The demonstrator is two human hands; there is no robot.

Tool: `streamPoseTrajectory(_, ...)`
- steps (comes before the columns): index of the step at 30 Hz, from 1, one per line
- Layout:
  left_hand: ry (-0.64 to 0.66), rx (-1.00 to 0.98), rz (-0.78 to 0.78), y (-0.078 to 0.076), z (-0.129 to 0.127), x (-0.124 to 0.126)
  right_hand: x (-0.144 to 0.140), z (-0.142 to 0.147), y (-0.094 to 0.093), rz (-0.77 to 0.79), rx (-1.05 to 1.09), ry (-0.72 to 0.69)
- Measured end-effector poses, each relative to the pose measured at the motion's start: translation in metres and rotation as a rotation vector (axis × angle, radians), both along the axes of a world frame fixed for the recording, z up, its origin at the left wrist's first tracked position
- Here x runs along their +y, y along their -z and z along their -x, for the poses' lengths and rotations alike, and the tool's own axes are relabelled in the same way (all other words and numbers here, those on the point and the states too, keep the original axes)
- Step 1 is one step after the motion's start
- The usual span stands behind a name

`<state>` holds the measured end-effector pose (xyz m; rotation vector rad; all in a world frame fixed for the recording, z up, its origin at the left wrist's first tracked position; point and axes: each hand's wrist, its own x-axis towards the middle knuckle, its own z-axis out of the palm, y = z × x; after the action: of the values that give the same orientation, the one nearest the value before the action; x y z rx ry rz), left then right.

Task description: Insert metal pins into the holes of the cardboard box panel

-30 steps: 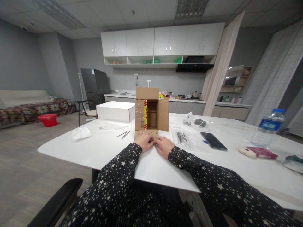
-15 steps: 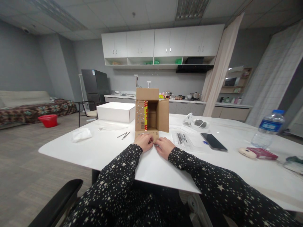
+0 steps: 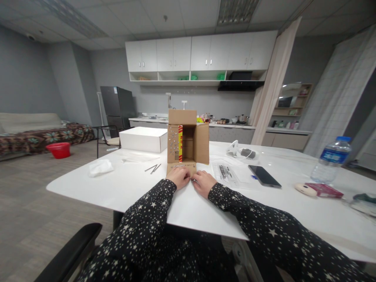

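Head view: almost nothing has changed over the last second. Your left hand and right hand stay pressed together at centre frame, on the near edge of the lowered front flap of the cardboard box, which stands open toward you just above them. Only the framing drifts slightly, so you appear to be working in place on something small rather than moving the box.

Both hands are curled, fingertips meeting. Whether they pinch anything between them I cannot tell; your knuckles hide the contact point. A row of small pale dots runs along the flap and up the box's left inner flap, too small to identify.

On the white table, thin metal pins lie left of the box, a clear bag and a phone right of it. The water bottle sits at right.
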<state>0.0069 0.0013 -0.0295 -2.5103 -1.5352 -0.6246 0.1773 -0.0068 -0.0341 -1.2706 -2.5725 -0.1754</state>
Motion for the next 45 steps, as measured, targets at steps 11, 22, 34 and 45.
streamPoseTrajectory(11,-0.073,0.138,0.047,0.002,-0.003,0.002,-0.001,0.001,-0.001,0.001,0.002,0.009)
streamPoseTrajectory(22,-0.154,0.057,0.018,-0.002,-0.004,0.001,0.001,0.001,0.001,0.001,0.009,0.001)
streamPoseTrajectory(34,-0.099,-0.201,-0.239,-0.006,0.004,0.006,0.0,0.0,0.002,-0.018,0.026,0.003)
streamPoseTrajectory(45,-0.075,-0.177,-0.242,-0.004,0.008,0.01,0.001,0.0,0.003,-0.013,0.021,-0.008)
